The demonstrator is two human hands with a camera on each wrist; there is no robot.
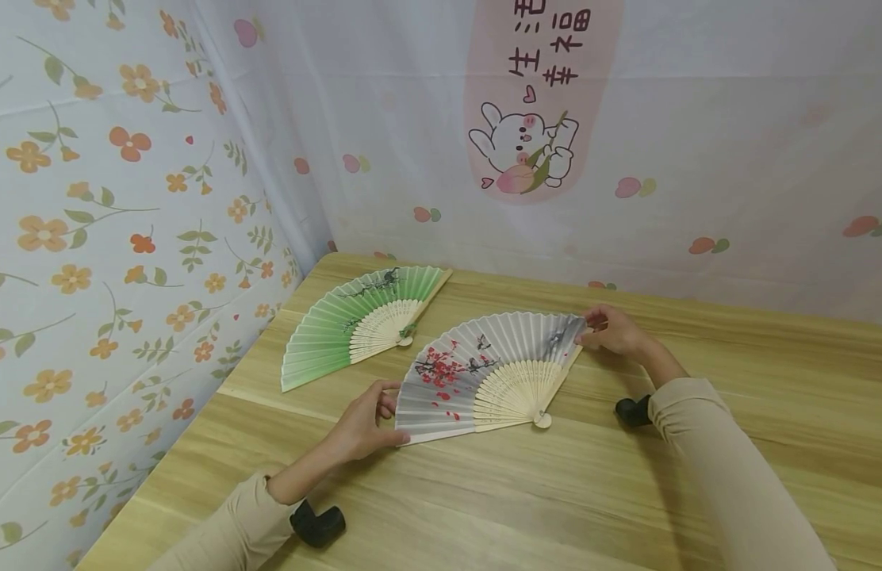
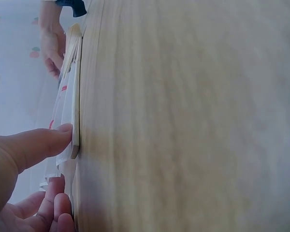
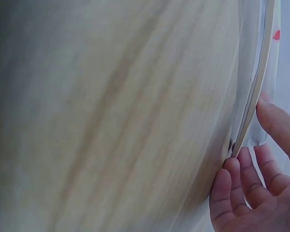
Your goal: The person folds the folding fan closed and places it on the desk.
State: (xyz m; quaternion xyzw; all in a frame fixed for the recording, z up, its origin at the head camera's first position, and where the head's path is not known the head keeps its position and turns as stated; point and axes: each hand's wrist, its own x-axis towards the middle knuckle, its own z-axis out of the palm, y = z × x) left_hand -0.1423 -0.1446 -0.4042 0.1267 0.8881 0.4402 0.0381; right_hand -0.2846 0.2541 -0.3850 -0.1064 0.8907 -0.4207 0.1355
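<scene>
A grey-white folding fan (image 1: 441, 396) with red blossoms and black branches lies spread on the wooden table, its pale slatted ribs meeting at a pivot toward me. My left hand (image 1: 366, 420) pinches its left outer end, thumb (image 2: 43, 145) on the pale guard stick and the other fingers curled at the pleated edge. At the upper right corner, my right hand (image 1: 612, 329) holds the other outer end between thumb (image 3: 280, 121) and fingers. Behind and to the left, a green folding fan (image 1: 320, 337) with dark branches also lies spread, untouched by either hand.
The wood-grain table (image 1: 555, 500) meets a white printed curtain (image 1: 398, 119) at the back. A flowered cloth (image 1: 127, 277) hangs along the left side. Black wrist devices (image 1: 318, 523) sit under both beige sleeves (image 1: 726, 460).
</scene>
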